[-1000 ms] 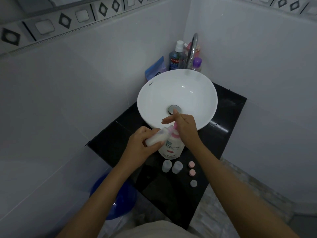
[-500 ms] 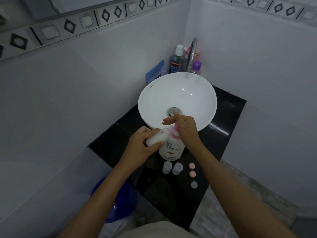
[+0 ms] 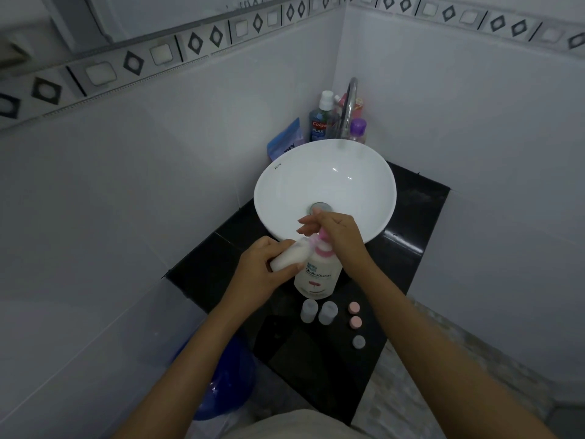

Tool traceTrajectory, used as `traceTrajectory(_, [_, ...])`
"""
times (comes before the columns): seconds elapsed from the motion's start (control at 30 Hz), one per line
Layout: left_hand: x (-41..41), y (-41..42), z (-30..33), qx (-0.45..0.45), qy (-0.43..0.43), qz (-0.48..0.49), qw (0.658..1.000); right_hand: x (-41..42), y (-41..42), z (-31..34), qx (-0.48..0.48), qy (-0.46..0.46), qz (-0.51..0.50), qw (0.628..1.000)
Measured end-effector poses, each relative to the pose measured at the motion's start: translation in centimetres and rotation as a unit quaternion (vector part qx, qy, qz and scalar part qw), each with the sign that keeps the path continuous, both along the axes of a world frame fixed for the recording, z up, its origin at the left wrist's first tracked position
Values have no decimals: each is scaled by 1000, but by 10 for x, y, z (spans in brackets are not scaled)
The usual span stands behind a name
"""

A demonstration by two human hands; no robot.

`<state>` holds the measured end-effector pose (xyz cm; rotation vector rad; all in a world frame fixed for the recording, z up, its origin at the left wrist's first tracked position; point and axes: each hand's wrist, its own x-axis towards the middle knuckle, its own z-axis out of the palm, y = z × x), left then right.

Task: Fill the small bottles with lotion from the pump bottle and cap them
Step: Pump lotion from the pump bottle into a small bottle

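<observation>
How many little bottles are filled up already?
None look finished. The left hand tilts one small bottle at the pump bottle spout; the right hand rests on the pump. Two empty-looking bottles stand uncapped, and three caps lie loose on the counter.

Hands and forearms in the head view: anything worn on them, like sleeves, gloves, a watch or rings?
Nothing worn that shows. The left hand and right hand are bare, with no gloves, and no ring can be made out. Both forearms are uncovered down to the bottom edge of the frame: no sleeves, watch or bracelet. A small dark mark sits on the back of the right hand; what it is cannot be told.
</observation>
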<state>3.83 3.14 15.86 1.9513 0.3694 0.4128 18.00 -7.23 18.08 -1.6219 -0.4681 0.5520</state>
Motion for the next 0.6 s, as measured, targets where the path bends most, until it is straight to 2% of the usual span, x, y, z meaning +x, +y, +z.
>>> traceTrajectory(0.13, [0,0,0,7,-2,6,1000,-1,-6,2,48,18,5,999])
traceTrajectory(0.33, [0,-2,-5,11,-1,17,1000,-9,-9,-6,45,-41,-42,997])
traceTrajectory(0.6, [4,-7,-13,-2,6,37,999,-10,-6,-12,56,-36,-58,996])
